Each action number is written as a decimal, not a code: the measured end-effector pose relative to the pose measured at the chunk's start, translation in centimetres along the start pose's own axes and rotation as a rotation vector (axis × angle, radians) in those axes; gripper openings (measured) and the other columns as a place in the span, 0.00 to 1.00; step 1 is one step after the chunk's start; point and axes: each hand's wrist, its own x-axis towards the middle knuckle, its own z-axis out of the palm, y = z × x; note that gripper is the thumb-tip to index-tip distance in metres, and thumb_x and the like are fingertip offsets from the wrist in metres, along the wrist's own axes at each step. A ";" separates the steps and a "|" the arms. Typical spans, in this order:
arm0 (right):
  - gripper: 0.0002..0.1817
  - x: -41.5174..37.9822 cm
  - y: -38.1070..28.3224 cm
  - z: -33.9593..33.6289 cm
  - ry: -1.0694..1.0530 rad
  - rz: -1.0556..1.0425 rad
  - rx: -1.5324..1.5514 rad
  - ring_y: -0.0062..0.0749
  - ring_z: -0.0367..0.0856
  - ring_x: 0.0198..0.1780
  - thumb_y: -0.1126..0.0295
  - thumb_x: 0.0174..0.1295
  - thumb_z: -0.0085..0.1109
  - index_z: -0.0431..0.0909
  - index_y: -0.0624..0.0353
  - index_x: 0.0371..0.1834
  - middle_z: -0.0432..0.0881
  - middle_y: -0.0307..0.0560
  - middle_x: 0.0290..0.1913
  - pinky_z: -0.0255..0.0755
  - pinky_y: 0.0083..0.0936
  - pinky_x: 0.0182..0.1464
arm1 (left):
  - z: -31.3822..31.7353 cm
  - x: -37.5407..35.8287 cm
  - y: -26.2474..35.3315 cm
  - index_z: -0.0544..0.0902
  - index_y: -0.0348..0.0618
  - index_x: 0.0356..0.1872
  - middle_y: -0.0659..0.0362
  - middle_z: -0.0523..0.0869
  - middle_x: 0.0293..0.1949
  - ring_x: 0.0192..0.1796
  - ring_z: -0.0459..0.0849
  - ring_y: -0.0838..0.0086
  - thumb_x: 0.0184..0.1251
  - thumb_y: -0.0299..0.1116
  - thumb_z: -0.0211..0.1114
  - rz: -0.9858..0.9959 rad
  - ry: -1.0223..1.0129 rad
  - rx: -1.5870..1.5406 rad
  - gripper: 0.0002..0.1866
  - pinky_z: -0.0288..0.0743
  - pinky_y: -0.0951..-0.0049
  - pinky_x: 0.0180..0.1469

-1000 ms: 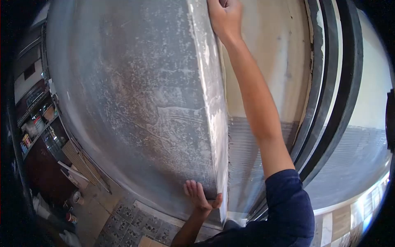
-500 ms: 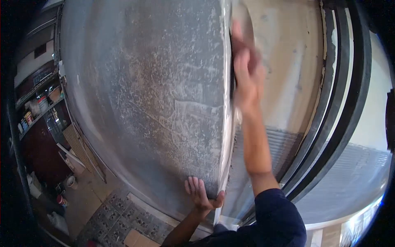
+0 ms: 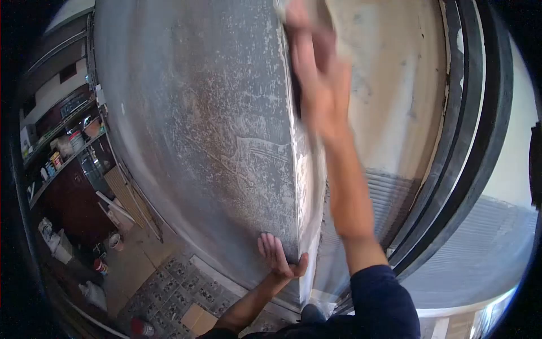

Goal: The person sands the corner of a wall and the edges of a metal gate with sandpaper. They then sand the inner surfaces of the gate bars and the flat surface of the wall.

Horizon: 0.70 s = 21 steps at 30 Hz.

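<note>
High on the corner of a grey plastered wall [image 3: 226,113], my right hand [image 3: 324,90] is closed around what looks like a plastering trowel [image 3: 324,45]. The tool is smeared by motion: a brownish part and a dark, long edge lying along the pale corner strip [image 3: 302,186] can be made out. My fingers partly cover it. Low on the same corner, my left hand [image 3: 278,259] rests with its fingers stretched flat against the grey face and its thumb over the edge. It holds no tool.
Right of the corner is a beige wall face [image 3: 384,96] with ribbed grey plaster below, then dark curved-looking frame bars [image 3: 491,113]. At left stand shelves with jars and pots [image 3: 59,158]. A bucket [image 3: 116,242], a cardboard piece [image 3: 199,320] and patterned tiles [image 3: 175,291] lie below.
My right hand and the tool have moved a little up along the corner. My left hand stays on the lower edge. The whole view has shifted slightly.
</note>
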 end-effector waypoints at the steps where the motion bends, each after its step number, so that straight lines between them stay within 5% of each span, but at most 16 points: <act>1: 0.21 3.0 -1.4 -0.1 -0.062 0.038 -0.040 0.49 0.66 0.70 0.65 0.70 0.45 0.75 0.76 0.53 0.71 0.69 0.64 0.58 0.30 0.70 | 0.0 -0.1 0.1 0.58 0.18 0.66 0.27 0.57 0.68 0.71 0.56 0.33 0.60 0.50 0.60 0.003 -0.006 -0.003 0.45 0.47 0.35 0.69; 6: 0.20 1.5 -2.1 0.2 -0.056 0.138 0.050 0.49 0.68 0.69 0.68 0.69 0.46 0.73 0.75 0.56 0.72 0.69 0.63 0.61 0.31 0.68 | -0.3 0.1 0.8 0.57 0.18 0.67 0.28 0.58 0.68 0.71 0.57 0.33 0.62 0.50 0.60 -0.038 -0.005 0.045 0.45 0.48 0.35 0.69; 8: 0.20 -5.0 0.9 -0.2 0.040 -0.125 -0.122 0.52 0.70 0.67 0.70 0.68 0.46 0.73 0.72 0.58 0.71 0.69 0.63 0.63 0.32 0.67 | -0.2 0.2 1.6 0.56 0.20 0.68 0.29 0.58 0.68 0.71 0.57 0.34 0.62 0.50 0.61 -0.058 0.015 0.051 0.45 0.48 0.36 0.69; 10: 0.20 -9.1 0.1 -1.1 0.026 -0.052 -0.076 0.54 0.70 0.67 0.70 0.69 0.45 0.73 0.71 0.59 0.70 0.70 0.64 0.64 0.32 0.66 | 0.2 0.6 2.8 0.55 0.24 0.69 0.32 0.57 0.69 0.71 0.56 0.35 0.62 0.47 0.64 -0.208 0.030 0.030 0.45 0.48 0.37 0.69; 13: 0.19 -4.2 0.9 -1.1 0.029 -0.084 -0.190 0.56 0.72 0.65 0.70 0.69 0.46 0.73 0.69 0.59 0.71 0.70 0.62 0.66 0.33 0.65 | 1.0 0.1 3.3 0.54 0.27 0.71 0.34 0.56 0.71 0.72 0.54 0.36 0.62 0.44 0.65 -0.303 0.064 0.049 0.45 0.48 0.37 0.69; 16: 0.21 7.2 0.5 -1.4 -0.060 0.100 -0.159 0.59 0.79 0.55 0.62 0.70 0.45 0.75 0.64 0.58 0.77 0.65 0.57 0.72 0.37 0.57 | 0.7 0.3 4.5 0.48 0.27 0.72 0.33 0.49 0.72 0.74 0.49 0.39 0.63 0.43 0.65 -0.390 -0.004 0.054 0.47 0.45 0.42 0.71; 21: 0.20 9.5 -2.7 -2.9 -0.075 0.084 0.040 0.49 0.74 0.61 0.67 0.71 0.44 0.71 0.69 0.60 0.75 0.65 0.60 0.65 0.32 0.63 | 1.1 1.1 5.2 0.43 0.27 0.73 0.34 0.44 0.74 0.75 0.46 0.42 0.64 0.40 0.66 -0.404 -0.030 0.155 0.49 0.42 0.48 0.73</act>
